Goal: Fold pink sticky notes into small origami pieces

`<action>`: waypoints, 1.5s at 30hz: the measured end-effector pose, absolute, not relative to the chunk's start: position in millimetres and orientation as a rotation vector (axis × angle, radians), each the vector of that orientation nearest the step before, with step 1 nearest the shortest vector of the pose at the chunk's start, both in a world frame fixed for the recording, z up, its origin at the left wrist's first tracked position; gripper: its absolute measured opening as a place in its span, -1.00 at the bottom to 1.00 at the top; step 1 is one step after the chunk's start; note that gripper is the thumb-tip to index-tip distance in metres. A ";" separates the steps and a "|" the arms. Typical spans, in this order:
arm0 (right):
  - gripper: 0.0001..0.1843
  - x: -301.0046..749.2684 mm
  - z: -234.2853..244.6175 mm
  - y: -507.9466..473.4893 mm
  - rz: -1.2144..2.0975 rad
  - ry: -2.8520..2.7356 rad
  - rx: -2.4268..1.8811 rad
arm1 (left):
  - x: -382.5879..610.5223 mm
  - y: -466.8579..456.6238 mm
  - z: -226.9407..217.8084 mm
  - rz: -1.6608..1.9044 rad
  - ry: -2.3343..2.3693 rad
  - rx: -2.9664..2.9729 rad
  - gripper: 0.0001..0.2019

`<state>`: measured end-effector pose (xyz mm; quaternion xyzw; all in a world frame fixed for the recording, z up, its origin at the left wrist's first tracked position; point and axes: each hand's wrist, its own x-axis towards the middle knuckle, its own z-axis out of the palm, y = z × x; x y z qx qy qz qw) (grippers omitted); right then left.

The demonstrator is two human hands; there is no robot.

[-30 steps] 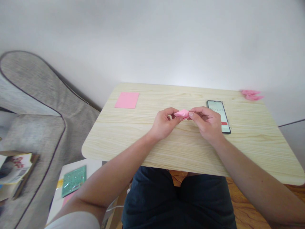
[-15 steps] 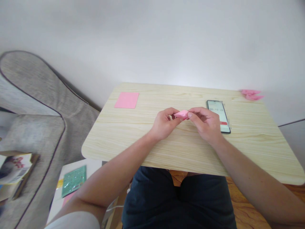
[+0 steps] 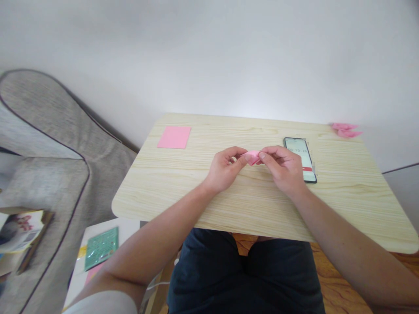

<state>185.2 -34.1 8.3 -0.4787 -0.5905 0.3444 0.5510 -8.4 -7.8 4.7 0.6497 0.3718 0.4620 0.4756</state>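
A small piece of folded pink paper [image 3: 252,157] is pinched between my two hands, above the middle of the table. My left hand [image 3: 227,168] grips its left end with thumb and fingertips. At the right end, my right hand [image 3: 283,168] pinches it the same way. The fingertips hide part of the folds. Just beyond my right hand lies a phone [image 3: 306,159] with a timer on its screen, partly covered by that hand.
A flat stack of pink square paper [image 3: 174,137] lies at the table's [image 3: 157,192] back left. Folded pink paper pieces [image 3: 346,130] sit at the back right corner. Left of the table are a grey sofa [image 3: 42,117] and a low surface with a green packet [image 3: 102,247].
The folded paper has turned slightly between my fingers, its lower point now facing me. My left thumb has shifted a little up along it. Everything else stays put.
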 end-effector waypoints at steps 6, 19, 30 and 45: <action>-0.69 187.7 9.4 -32.5 1.007 -1.384 -1.068 | -7.2 -7.8 5.3 1.144 0.905 1.642 -0.67; -0.70 185.6 17.2 -34.0 0.943 -1.485 -1.189 | -7.4 -9.1 7.9 1.152 0.961 1.767 -0.71; -0.74 187.0 13.4 -31.9 0.943 -1.494 -1.170 | -7.1 -9.0 7.9 1.157 0.935 1.757 -0.73; -0.79 189.5 12.6 -29.9 1.058 -1.459 -1.111 | -7.5 -9.8 9.2 1.096 0.847 1.707 -0.72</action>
